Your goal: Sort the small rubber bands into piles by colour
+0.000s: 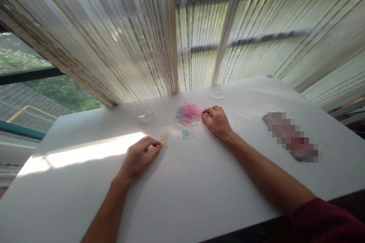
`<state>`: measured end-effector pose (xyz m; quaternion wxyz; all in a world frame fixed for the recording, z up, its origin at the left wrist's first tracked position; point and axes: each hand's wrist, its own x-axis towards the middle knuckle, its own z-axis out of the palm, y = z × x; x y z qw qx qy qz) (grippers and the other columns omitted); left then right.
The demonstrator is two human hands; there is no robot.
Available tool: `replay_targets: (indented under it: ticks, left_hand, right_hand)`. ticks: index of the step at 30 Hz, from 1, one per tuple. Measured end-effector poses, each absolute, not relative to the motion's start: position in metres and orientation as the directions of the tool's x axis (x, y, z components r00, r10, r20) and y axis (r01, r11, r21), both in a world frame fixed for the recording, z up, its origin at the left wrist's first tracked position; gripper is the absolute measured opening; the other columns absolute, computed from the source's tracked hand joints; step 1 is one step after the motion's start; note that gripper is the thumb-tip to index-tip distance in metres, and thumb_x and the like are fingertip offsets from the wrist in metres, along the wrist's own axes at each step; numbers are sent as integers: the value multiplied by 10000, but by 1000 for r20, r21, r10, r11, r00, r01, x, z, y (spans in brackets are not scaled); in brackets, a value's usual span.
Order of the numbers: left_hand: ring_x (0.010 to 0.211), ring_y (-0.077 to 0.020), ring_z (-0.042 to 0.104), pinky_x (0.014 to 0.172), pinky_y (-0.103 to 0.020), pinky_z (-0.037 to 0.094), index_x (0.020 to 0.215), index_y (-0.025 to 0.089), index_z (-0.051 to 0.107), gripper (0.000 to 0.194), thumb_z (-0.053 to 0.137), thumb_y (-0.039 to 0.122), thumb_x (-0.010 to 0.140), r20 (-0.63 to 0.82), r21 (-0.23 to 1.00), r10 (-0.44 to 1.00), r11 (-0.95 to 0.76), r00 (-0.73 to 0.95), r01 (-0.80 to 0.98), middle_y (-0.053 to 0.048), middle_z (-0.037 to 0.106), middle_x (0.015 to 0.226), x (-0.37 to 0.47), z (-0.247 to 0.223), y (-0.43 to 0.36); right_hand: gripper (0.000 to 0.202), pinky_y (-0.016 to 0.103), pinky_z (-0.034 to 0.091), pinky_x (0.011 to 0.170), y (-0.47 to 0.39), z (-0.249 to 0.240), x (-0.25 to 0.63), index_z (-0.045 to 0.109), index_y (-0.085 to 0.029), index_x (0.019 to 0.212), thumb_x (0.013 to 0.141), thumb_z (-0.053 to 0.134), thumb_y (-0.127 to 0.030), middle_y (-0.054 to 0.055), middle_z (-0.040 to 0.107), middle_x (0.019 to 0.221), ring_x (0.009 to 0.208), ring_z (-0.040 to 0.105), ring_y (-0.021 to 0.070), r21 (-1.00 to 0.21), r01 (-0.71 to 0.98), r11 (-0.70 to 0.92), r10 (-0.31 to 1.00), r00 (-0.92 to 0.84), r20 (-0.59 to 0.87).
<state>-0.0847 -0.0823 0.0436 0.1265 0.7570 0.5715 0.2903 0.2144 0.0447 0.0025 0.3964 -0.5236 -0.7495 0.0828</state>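
A loose pile of thin pink, blue and purple bands (188, 114), which look like small rubber bands, lies on the white table. My right hand (218, 122) is at the pile's right edge, thumb and forefinger pinched together; anything between them is too small to make out. My left hand (141, 155) rests lower left, its thumb and fingertip closed at the edge of a short column of yellow bands (164, 139). Whether it grips one I cannot tell. Between the hands sits a small column of light-blue bands (185, 134), with a tiny dark bit to its right.
A clear round container (143, 113) stands left of the pile. Behind my right hand lies a clear round lid (218, 94). A pixelated phone-like object (291, 136) lies on the right of the table (182, 190). String curtains (142, 38) hang along the far edge.
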Motion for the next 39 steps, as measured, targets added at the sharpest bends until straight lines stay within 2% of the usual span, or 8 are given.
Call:
replay_targets:
  ticks: [8,19,25,30,39]
  left_hand:
    - [612,-101,505,568,-218,420,890,205,736,209,589,352,913,313,509,930,-335,192,793,-29,677,834,-87,40,-82]
    - [593,-92,513,558,-214,434,883,200,723,212,584,356,920,344,500,916,-365,206,786,-32,689,860,-75,39,-85]
    - [615,-92,524,571,-210,444,912,212,717,167,606,336,909,309,511,917,-384,253,769,-34,685,916,-75,38,-86]
    - [621,-101,518,584,-222,451,984,224,713,216,639,398,880,252,497,936,-342,245,797,-37,673,960,-83,39,-85]
    - [597,-99,523,600,-225,445,904,215,719,215,596,391,910,284,487,937,-324,203,811,-22,672,894,-75,38,-83]
  right_hand:
    - [43,411,487,838,46,3,213,697,-190,792,782,656,-193,83,597,826,850,563,259,-554,742,378,880,-100,465]
    - [53,398,479,832,47,1,212,701,-202,782,784,648,-207,69,599,812,848,552,246,-561,739,373,882,-95,462]
    - [36,381,485,824,46,5,212,689,-199,762,773,655,-192,59,600,810,821,561,227,-616,688,384,878,-65,475]
    - [23,371,485,814,43,10,212,670,-193,745,748,660,-172,49,598,804,797,568,214,-665,646,376,887,-43,460]
    - [21,364,480,798,42,13,213,665,-200,732,742,648,-191,43,605,786,748,557,199,-675,624,394,877,-37,478]
